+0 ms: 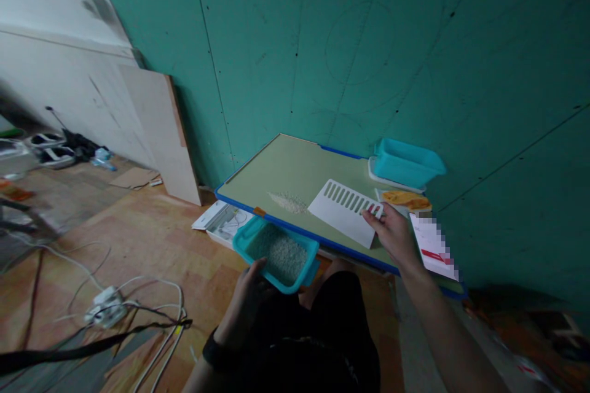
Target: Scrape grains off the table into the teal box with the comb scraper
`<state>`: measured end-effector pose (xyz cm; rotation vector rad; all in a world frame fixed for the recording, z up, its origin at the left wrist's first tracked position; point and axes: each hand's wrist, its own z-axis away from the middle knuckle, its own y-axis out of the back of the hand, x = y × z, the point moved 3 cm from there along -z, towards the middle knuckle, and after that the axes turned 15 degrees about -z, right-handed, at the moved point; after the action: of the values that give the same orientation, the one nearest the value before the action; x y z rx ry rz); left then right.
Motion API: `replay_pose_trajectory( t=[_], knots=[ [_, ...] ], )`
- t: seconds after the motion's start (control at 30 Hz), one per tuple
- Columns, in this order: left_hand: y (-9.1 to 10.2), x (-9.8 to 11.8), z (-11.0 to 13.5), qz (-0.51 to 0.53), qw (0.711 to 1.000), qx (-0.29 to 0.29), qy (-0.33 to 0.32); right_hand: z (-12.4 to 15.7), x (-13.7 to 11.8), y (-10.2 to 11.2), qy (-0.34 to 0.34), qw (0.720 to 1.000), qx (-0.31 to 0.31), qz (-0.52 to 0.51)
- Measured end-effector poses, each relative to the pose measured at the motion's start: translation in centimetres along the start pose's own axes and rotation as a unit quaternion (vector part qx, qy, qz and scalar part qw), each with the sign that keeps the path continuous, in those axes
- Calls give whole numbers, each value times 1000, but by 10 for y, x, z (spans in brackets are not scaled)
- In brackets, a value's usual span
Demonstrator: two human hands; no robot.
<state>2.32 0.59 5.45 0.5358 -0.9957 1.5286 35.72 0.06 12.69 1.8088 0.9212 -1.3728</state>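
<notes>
My left hand (253,285) grips the near wall of a turquoise plastic tub (313,252), held just below the table's front edge. Pale grey granules (286,255) fill much of its bottom. With my right hand (389,230) I hold a white plastic scraper (343,218), a flat sheet with a row of slots along one side, its fingers closed at the slotted edge. The scraper is tilted over the table (271,166), its left end beside a small pile of the same-looking granules (291,201).
A second turquoise tub (408,163) stands on a white lid (375,172) at the back right. Beside it are a yellow-orange item (405,199) and a white-and-red card (433,245). A green wall (295,43) rises behind. Cables and a power strip (107,307) lie on the floor, left.
</notes>
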Motion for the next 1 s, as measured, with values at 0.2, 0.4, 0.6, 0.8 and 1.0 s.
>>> replay_pose_trajectory(
  t=[0.2,0.4,0.6,0.8,1.0],
  knots=[
    [8,1,1,-12,1000,2,-15,5,-4,-27,38,998,-17,39],
    [14,0,-6,-15,999,-7,-33,-9,0,-54,57,997,-41,17],
    [23,-10,-26,-7,1000,12,-2,-35,9,-80,35,997,-61,-30],
    [19,-1,-20,-29,999,15,0,-41,14,-103,3,995,-77,-70],
    [18,-3,-19,-16,1000,-4,-5,-33,17,-115,-32,989,-87,-116]
  ],
)
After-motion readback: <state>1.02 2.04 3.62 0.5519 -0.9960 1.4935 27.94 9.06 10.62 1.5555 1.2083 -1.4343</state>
